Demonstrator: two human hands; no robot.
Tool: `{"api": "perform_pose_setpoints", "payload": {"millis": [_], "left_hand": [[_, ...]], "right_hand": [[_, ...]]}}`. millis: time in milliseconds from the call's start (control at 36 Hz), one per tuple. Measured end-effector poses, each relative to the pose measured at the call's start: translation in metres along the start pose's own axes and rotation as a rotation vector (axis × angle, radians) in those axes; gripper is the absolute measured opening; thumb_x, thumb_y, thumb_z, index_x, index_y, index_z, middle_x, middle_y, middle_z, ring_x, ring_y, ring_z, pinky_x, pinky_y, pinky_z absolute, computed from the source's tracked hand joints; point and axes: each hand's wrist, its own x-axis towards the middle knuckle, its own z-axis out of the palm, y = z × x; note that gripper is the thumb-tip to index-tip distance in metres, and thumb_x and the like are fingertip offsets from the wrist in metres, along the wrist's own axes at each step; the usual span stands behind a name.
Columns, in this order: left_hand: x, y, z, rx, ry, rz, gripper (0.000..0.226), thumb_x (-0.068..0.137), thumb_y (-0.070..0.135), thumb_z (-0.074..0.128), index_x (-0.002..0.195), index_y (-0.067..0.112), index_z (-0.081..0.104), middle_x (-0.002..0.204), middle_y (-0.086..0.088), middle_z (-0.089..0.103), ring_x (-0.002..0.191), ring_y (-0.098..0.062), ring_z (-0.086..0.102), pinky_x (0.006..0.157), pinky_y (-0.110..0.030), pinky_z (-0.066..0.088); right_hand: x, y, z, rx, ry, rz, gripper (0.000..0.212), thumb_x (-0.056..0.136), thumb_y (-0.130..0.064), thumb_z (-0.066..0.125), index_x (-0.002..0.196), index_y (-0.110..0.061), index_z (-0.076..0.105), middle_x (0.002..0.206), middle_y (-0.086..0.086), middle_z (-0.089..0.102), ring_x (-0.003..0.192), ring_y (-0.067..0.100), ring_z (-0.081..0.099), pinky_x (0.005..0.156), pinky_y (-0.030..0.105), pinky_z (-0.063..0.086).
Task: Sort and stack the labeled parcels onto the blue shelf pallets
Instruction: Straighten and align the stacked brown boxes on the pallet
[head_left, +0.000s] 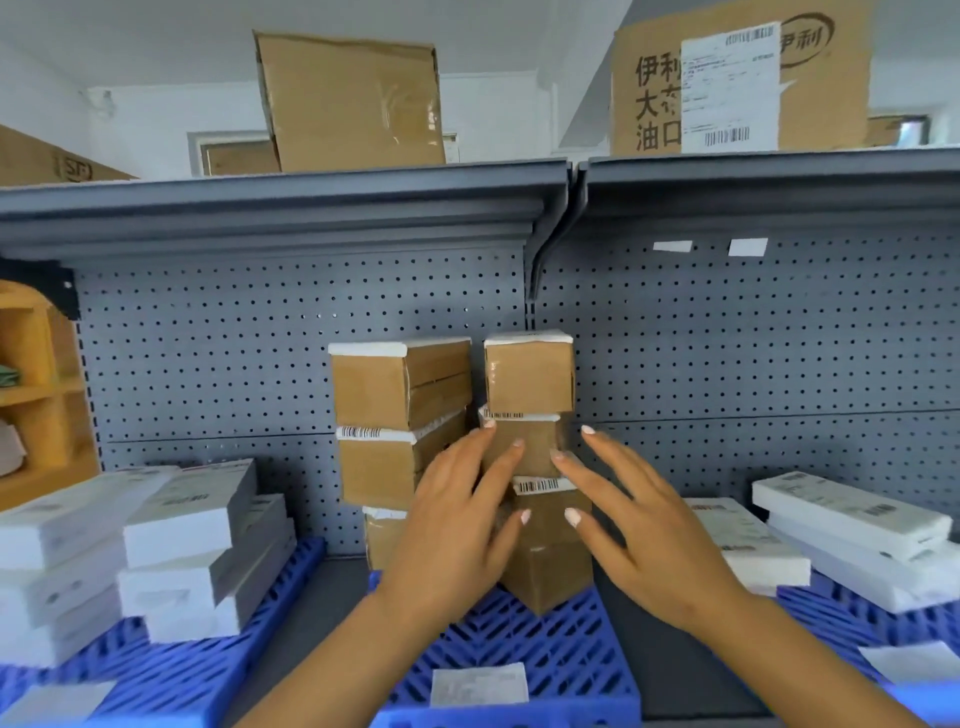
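Head: left hand (457, 525), right hand (639, 525) splayed against parcels (550, 569).

Before me I see a grey pegboard (260, 364) carrying two white tags (748, 247); a wooden cubby (36, 389) stands at my left.

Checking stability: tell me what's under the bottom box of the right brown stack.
A blue pallet lies under the box. The left hand hides the box's left base.
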Motion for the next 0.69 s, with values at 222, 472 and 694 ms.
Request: {"api": "perform_pose_setpoints", "payload": {"millis": [222,472,694], "left_hand": [[-0.054,-0.02,-0.042,0.106,-0.054,-0.015,0.055,0.091,0.042,0.047,0.139,0.015,0.046,0.142,-0.01,0.044,0.127,-0.026,0.04,0.105,-0.042,0.036],[-0.117,-0.056,-0.096,0.156,-0.071,-0.059,0.055,0.089,0.044,0.047,0.134,0.013,0.049,0.135,-0.011,0.05,0.122,-0.028,0.045,0.1,-0.044,0.039],[-0.164,-0.083,-0.125,0.189,-0.093,-0.102,0.057,0.087,0.043,0.055,0.134,0.011,0.052,0.134,-0.011,0.052,0.124,-0.03,0.047,0.1,-0.048,0.041]], "right_hand": [[-0.02,-0.061,0.011,0.068,-0.045,-0.039,0.051,0.097,-0.05,0.03,0.147,-0.046,0.018,0.156,-0.006,0.022,0.142,0.017,0.024,0.108,0.04,0.035],[-0.021,-0.136,0.032,0.128,-0.072,-0.092,0.05,0.097,-0.046,0.033,0.146,-0.039,0.028,0.155,-0.004,0.025,0.142,0.017,0.022,0.106,0.037,0.031],[-0.032,-0.179,0.051,0.177,-0.108,-0.114,0.051,0.097,-0.05,0.029,0.146,-0.048,0.016,0.157,-0.007,0.018,0.143,0.016,0.021,0.11,0.037,0.029]]}}
